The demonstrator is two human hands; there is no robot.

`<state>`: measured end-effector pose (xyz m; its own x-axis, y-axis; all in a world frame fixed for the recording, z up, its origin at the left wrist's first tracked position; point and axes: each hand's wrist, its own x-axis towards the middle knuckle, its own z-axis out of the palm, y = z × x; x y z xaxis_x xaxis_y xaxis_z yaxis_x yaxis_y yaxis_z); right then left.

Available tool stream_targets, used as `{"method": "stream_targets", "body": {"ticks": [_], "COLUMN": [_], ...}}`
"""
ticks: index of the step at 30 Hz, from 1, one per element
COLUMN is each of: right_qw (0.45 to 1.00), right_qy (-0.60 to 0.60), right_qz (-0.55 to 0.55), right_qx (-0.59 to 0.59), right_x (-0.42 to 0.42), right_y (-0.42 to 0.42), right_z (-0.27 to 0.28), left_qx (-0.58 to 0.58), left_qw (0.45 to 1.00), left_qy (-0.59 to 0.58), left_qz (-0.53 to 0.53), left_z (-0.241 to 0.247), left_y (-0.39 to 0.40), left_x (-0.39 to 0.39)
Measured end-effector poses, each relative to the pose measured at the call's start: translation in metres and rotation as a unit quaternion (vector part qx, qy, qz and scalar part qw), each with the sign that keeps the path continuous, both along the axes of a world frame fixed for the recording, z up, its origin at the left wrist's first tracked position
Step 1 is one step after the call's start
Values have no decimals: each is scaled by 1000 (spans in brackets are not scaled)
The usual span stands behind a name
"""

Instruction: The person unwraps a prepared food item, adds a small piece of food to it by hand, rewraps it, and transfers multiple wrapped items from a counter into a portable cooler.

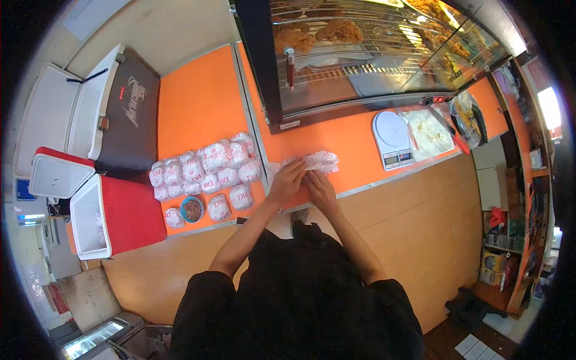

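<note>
Both of my hands are at the near edge of the orange counter [355, 180], close together on a white paper wrapper [323, 160] with red printing. My left hand [287, 180] grips the paper's near side, fingers bent over it. Beside it, my right hand [320, 191] pinches the same paper with its fingertips. What is under or inside the paper is hidden by the hands. To the left stand several round paper-wrapped bundles [217, 155] with red print, some stacked. A small blue bowl [192, 209] of brown bits sits among the front ones.
A glass display warmer [315, 99] with fried chicken [339, 31] stands behind my hands. At right are a kitchen scale [390, 130], a stained white sheet [429, 135] and a red-handled knife [460, 143]. Two open coolers, one red [130, 213], one grey [130, 108], stand left.
</note>
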<state>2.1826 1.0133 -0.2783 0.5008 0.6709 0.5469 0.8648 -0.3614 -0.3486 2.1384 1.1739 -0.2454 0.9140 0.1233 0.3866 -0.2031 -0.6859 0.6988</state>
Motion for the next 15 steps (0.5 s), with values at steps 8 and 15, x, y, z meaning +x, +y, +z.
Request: {"method": "stream_targets", "body": {"ticks": [8,15], "right_qw": [996,998], "right_qy": [84,-38], "right_qz": [18,-15], "right_qx": [1,-56], "right_x": [13,35], "right_y": [-11,-4], "right_z": [-20,41], "left_qx": [68,145], "left_qw": [997,989], "left_qy": [-28,-35], "left_qz": [-28,-20], "left_z": [-17,-12], "left_y": [-6,-16], "left_x": [-9,-16]}}
